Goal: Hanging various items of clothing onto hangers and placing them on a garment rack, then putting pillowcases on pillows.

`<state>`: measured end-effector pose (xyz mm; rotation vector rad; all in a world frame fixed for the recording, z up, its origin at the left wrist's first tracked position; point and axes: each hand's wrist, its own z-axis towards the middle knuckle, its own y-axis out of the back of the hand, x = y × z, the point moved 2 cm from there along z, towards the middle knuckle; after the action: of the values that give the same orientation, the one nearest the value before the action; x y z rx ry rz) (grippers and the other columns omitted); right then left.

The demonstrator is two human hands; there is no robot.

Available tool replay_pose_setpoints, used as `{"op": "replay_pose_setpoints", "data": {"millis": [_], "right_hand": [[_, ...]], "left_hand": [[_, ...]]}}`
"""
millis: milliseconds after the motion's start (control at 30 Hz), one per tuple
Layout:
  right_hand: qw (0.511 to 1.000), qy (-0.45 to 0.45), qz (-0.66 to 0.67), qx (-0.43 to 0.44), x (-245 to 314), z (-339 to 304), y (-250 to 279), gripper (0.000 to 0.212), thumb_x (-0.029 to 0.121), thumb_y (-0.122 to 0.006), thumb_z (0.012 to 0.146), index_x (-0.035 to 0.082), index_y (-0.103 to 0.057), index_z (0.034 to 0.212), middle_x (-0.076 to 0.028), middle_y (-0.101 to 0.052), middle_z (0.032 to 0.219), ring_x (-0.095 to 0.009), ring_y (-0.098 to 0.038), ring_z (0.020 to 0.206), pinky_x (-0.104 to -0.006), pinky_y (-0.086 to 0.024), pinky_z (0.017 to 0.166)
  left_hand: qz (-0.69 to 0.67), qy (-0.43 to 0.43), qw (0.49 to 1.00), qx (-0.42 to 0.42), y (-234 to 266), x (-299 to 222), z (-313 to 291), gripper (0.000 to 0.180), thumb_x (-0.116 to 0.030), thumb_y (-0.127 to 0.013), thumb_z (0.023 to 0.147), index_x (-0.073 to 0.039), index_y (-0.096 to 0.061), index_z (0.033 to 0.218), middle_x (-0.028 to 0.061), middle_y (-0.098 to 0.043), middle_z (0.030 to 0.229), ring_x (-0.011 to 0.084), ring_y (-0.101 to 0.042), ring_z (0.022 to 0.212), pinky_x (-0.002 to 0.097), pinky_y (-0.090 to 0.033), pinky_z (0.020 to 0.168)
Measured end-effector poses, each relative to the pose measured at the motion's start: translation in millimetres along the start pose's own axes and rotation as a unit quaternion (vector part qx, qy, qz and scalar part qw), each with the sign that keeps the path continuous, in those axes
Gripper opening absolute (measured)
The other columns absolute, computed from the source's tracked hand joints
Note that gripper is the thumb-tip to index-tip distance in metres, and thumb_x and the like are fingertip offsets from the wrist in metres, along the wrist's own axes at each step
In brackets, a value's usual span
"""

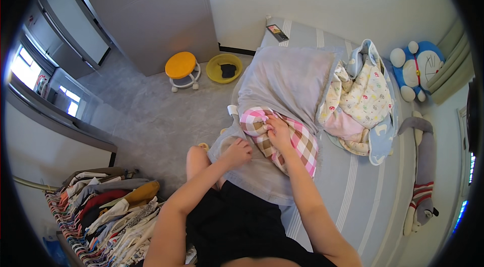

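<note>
A pink, brown and white checked pillow (302, 143) lies in front of me on the bed, bunched up at its far left end. My right hand (278, 131) is closed on the checked fabric near that end, its fingers bent into the folds. Close by on the left, my left hand (238, 153) has curled fingers gripping a thin grey cloth cover (262, 179). That cover spreads under and beside the checked pillow and over my lap. Just beyond my right hand rests a large grey pillow (290, 73).
Folded baby-print bedding (365, 95) lies right of the grey pillow on the striped bed (348, 201). Plush toys (416, 70) line the wall. An orange-topped stool (180, 65) and yellow basin (217, 76) stand on the floor. Hanging clothes (113, 211) fill the lower left.
</note>
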<state>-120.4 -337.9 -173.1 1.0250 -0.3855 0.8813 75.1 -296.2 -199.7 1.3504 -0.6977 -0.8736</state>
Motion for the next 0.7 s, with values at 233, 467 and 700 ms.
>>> {"op": "replay_pose_setpoints", "data": {"millis": [233, 467, 700], "right_hand": [[0.990, -0.088, 0.083, 0.072, 1.9, -10.0, 5.5, 0.051, 0.001, -0.059, 0.064, 0.005, -0.053, 0.114, -0.014, -0.058, 0.107, -0.032, -0.053, 0.100, -0.0374, -0.043, 0.088], [0.960, 0.053, 0.030, 0.272, 36.2, -29.3, -6.8, 0.045, 0.031, -0.061, 0.074, 0.015, -0.059, 0.117, -0.009, -0.061, 0.109, -0.029, -0.055, 0.097, -0.0376, -0.041, 0.089], [0.772, -0.301, 0.109, 0.549, 50.7, -36.6, -26.1, 0.039, 0.031, -0.036, 0.096, 0.005, -0.052, 0.121, -0.010, -0.062, 0.103, -0.016, -0.058, 0.093, -0.0279, -0.047, 0.078]], "left_hand": [[-0.333, 0.131, 0.934, -0.016, 66.4, -33.5, -23.9, 0.024, -0.025, -0.058, 0.081, -0.007, -0.051, 0.068, 0.0088, -0.060, 0.069, 0.0287, -0.060, 0.067, 0.0406, -0.046, 0.069], [-0.131, 0.183, 0.963, 0.151, 61.1, -36.7, -37.7, 0.034, -0.039, -0.063, 0.079, -0.006, -0.058, 0.075, 0.0132, -0.062, 0.071, 0.0329, -0.061, 0.072, 0.0420, -0.048, 0.062], [-0.233, 0.092, 0.965, 0.082, 123.1, 13.4, 10.9, 0.032, -0.043, -0.067, 0.073, -0.011, -0.063, 0.072, 0.0095, -0.059, 0.066, 0.0313, -0.057, 0.067, 0.0408, -0.043, 0.058]]}}
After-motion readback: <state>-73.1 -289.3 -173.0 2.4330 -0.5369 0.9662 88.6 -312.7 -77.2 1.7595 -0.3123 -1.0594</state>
